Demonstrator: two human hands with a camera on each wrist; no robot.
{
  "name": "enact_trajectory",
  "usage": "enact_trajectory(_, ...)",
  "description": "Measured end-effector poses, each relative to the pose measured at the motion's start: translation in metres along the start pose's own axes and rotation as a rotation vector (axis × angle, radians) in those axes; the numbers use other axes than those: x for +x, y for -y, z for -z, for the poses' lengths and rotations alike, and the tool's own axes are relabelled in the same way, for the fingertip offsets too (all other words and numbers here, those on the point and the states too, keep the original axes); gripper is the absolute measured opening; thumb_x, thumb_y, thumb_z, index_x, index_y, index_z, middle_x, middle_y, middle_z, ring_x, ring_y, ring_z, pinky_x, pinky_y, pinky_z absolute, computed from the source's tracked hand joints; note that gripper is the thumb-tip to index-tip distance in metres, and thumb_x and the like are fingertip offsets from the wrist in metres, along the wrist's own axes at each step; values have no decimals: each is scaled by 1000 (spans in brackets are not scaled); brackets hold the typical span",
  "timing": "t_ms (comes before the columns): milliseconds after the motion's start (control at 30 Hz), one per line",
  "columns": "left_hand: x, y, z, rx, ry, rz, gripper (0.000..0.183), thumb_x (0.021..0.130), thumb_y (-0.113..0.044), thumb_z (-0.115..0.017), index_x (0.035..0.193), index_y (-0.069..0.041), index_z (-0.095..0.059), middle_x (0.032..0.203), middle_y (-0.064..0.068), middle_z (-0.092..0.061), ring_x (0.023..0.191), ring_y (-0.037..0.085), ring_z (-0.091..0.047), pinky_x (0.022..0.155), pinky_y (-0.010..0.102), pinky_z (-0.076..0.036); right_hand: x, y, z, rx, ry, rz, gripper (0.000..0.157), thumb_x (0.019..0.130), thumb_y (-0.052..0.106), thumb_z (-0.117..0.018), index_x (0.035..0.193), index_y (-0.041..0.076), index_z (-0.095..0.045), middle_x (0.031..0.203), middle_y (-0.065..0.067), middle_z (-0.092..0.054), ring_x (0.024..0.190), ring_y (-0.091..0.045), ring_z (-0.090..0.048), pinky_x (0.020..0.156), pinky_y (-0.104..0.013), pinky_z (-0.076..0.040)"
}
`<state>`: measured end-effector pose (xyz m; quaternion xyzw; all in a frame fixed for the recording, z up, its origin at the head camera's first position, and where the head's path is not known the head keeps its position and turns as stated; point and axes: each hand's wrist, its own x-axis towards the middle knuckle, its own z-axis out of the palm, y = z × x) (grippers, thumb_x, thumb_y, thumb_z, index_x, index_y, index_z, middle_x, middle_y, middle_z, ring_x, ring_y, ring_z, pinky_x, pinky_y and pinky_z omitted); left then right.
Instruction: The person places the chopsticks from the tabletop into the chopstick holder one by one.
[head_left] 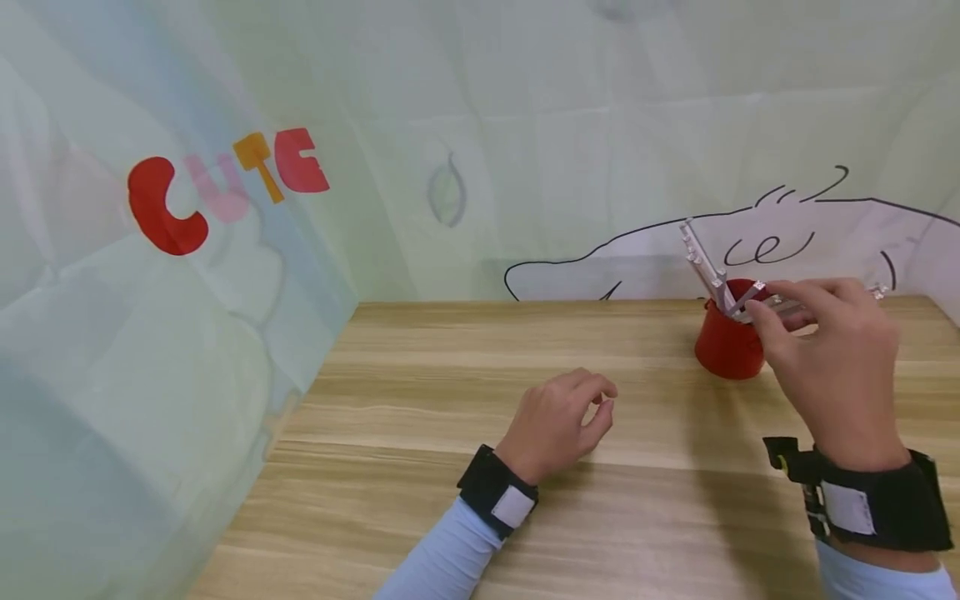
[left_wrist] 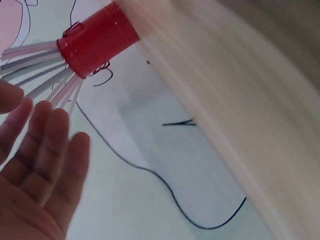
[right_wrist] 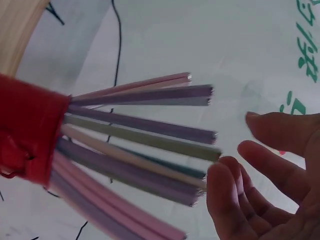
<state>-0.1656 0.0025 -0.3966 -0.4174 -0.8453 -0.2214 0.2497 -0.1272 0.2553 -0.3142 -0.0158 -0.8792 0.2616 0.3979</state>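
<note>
A small red bucket [head_left: 729, 343] stands upright near the table's back edge, with several slim pastel sticks [right_wrist: 150, 135] fanning out of its top. Pink, purple, green and cream ones show, each with a shiny end. My right hand [head_left: 836, 358] is at the stick ends on the bucket's right side. In the right wrist view its thumb and fingers are bent and apart, with no stick between them; whether a fingertip touches one I cannot tell. Lower and to the left, my left hand [head_left: 558, 421] is over the table with loosely curled fingers and nothing in it.
The wood-grain table [head_left: 420, 358] runs back to a pale printed sheet [head_left: 525, 167] with black line drawing. Another part of the sheet on the left carries coloured letters [head_left: 167, 208]. Both wrists wear black straps [head_left: 498, 492].
</note>
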Motion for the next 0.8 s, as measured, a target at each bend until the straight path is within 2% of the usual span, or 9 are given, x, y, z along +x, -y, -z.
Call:
enact_trajectory(100,2,1,12,67,-11,25,14,87,-22,-57,96,-15,-64,86,-5,-61,75,6,-53,63,21,-46,-2,6,3,27,0,35,34,81,23,-69,107,2,-67,99,-19,-58,79,-31,-56,62,-26,-43)
enact_trajectory(167,5,1,24,121,-29,60,19,85,-25,-59,100,-14,-64,92,-2,-62,84,11,-55,76,32,-47,-3,13,5,47,24,77,36,79,25,-71,107,3,-67,101,-18,-59,79,-30,-56,61,-26,-46)
enact_trajectory(233,8,-1,38,169,-36,127,27,86,-31,-59,106,-13,-63,104,2,-61,97,16,-53,88,45,-42,-5,21,7,72,81,114,40,78,26,-74,109,2,-66,108,-18,-58,87,-31,-55,66,-32,-52)
enact_trajectory(300,9,-3,54,224,-32,219,41,87,-41,-55,115,-11,-60,120,8,-56,112,22,-46,96,57,-32,-6,29,7,80,147,142,48,76,29,-75,113,1,-62,119,-19,-53,98,-34,-50,68,-53,-52)
enact_trajectory(367,10,-4,68,277,-3,321,59,89,-55,-46,127,-10,-53,135,14,-44,127,27,-32,100,66,-19,-9,35,6,58,221,157,63,74,35,-76,124,3,-56,133,-22,-41,114,-40,-39,76,-67,-43)
enact_trajectory(467,9,-5,87,357,42,440,82,86,-72,-29,139,-10,-39,149,21,-22,136,31,-3,99,71,-3,-15,40,5,-27,360,157,90,73,53,-70,143,10,-34,150,-24,-10,130,-49,-5,88,-79,-17)
enact_trajectory(567,7,-7,101,397,78,500,94,81,-80,-20,145,-11,-27,151,20,-6,133,29,14,98,71,7,-23,43,4,-105,492,146,102,75,66,-59,149,17,-9,151,-15,17,128,-37,25,85,-81,10)
enact_trajectory(667,6,-9,105,411,104,515,100,79,-83,-17,147,-9,-20,151,19,-1,133,30,16,98,69,10,-29,46,2,-120,567,128,100,79,68,-51,149,17,-2,148,-9,25,124,-31,30,83,-78,18)
enact_trajectory(800,5,-10,104,410,123,505,102,78,-83,-16,147,-7,-18,151,20,-3,133,29,16,98,69,11,-33,47,0,-93,592,113,96,83,65,-49,149,17,0,148,-8,25,123,-30,31,84,-75,22)
